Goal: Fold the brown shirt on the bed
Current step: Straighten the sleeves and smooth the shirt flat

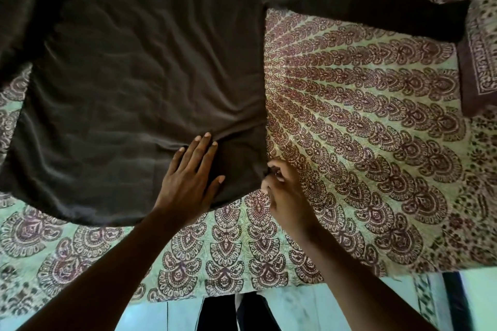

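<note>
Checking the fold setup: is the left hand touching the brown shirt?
Touching. The head view shows the left hand lying flat, fingers straight, on the brown shirt near its hem.

Shirt (129, 75): collar and left sleeve cut off by frame edges. Right hand (282, 191) fingertips hidden at hem corner.

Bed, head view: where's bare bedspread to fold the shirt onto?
Bare bedspread lies right of the shirt, below its outstretched sleeve. A narrower strip runs along the near edge. Both hands, left hand and right hand, crowd the shirt's near right corner.
</note>
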`<state>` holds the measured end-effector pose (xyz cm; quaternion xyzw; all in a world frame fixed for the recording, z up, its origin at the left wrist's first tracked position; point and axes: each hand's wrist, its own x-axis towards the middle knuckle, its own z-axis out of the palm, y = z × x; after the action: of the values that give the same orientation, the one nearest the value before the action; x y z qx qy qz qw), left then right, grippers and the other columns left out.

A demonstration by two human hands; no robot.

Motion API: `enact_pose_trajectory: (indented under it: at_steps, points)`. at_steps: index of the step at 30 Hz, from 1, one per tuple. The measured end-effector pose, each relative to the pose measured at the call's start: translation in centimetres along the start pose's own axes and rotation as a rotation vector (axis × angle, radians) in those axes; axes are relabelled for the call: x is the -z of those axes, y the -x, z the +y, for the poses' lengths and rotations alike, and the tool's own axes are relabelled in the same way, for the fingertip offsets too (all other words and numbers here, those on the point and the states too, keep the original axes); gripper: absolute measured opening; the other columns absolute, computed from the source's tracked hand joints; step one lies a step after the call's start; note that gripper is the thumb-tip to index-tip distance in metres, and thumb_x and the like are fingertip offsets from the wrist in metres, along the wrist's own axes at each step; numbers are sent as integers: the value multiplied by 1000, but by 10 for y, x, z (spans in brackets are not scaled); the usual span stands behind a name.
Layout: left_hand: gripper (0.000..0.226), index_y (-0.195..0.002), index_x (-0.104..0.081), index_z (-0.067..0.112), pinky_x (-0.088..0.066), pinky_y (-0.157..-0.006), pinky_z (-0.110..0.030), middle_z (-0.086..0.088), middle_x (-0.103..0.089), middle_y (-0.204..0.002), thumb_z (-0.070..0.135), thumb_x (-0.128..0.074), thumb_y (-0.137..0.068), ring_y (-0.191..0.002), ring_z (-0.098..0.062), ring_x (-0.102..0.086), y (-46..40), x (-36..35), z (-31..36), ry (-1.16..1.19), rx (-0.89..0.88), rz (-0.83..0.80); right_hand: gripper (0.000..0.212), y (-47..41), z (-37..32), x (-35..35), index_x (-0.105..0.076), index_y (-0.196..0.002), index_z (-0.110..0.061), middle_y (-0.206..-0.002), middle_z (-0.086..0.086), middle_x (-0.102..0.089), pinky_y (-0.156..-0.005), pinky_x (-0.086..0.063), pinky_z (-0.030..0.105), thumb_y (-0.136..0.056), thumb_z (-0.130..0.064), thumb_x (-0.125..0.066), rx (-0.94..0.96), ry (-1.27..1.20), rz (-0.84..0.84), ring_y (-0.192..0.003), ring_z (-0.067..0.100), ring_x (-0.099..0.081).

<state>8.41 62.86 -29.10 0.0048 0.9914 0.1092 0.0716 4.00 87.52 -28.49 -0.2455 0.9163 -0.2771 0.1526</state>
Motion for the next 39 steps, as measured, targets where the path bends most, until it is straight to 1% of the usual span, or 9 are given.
enact_pose_trajectory:
  at_steps: [4,13,18,22,27,31,34,36,39]
  points:
    - [70,-160,-29,13,-22,-126,-46,-6,-16,-171,54,-33,-103,-158,-22,-16,-3,4,2,-5,-1,-6,43,-2,-4,-1,-59,-122,-17,-139,4,-39,-100,-57,35,-85,-1,-74,26,13,33,-129,23,-48]
    - [70,-160,-28,13,-21,-127,-46,-7,-18,-171,53,-31,-103,-158,-23,-17,-6,7,1,-8,-18,0,31,-6,-5,-6,-61,-104,-16,-144,9,-38,-100,-56,39,-82,3,-72,-10,50,33,-134,25,-41]
    - [68,-160,-28,14,-22,-126,-47,-5,-17,-171,52,-34,-104,-158,-23,-17,-11,12,-2,5,-35,33,47,16,-4,-8,-61,-125,-27,-147,12,-41,-98,-53,42,-81,-10,-64,-5,158,19,-133,29,-37]
    - [65,-160,-29,16,-24,-124,-49,-5,-19,-171,50,-35,-105,-157,-25,-19,-35,16,-14,-59,-57,70,16,3,-11,-3,-64,-109,-20,-141,10,-49,-94,-47,49,-95,-27,-65,-9,127,222,-123,26,-43]
    - [75,-164,-15,17,-23,-123,-55,-7,-8,-173,57,-28,-103,-159,-29,-13,-49,-2,-21,-187,-217,-41,24,-92,-24,8,-67,-112,-13,-135,8,-58,-99,-42,49,-89,-14,-58,19,151,455,-125,28,-54]
    - [79,-164,-11,14,-12,-127,-52,-7,-1,-173,61,-28,-103,-160,-29,-3,-18,-5,-33,-196,-491,-126,35,-173,-17,-1,-65,-124,-10,-144,10,-55,-102,-44,56,-95,-26,-54,44,221,315,-132,30,-53]
    - [63,-158,-36,13,-24,-124,-47,-8,-22,-170,46,-39,-104,-156,-27,-26,-9,11,-51,-185,-648,-79,59,-172,-13,-11,-50,-149,-9,-164,11,-37,-114,-36,54,-104,-46,-43,75,419,157,-151,29,-36]
    - [53,-147,-53,12,-32,-120,-47,-9,-38,-163,35,-46,-99,-146,-30,-45,-20,19,-62,-172,-552,20,68,-138,-12,-13,-30,-161,-14,-171,7,-18,-122,-24,55,-106,-54,-35,107,499,75,-158,26,-17]
    - [54,-151,-47,12,-35,-118,-48,-10,-35,-164,34,-48,-101,-148,-30,-41,-64,32,-73,-94,-350,100,73,-65,-17,-16,-13,-165,-19,-174,4,-1,-125,-16,55,-106,-58,-33,122,499,-42,-160,25,-1]
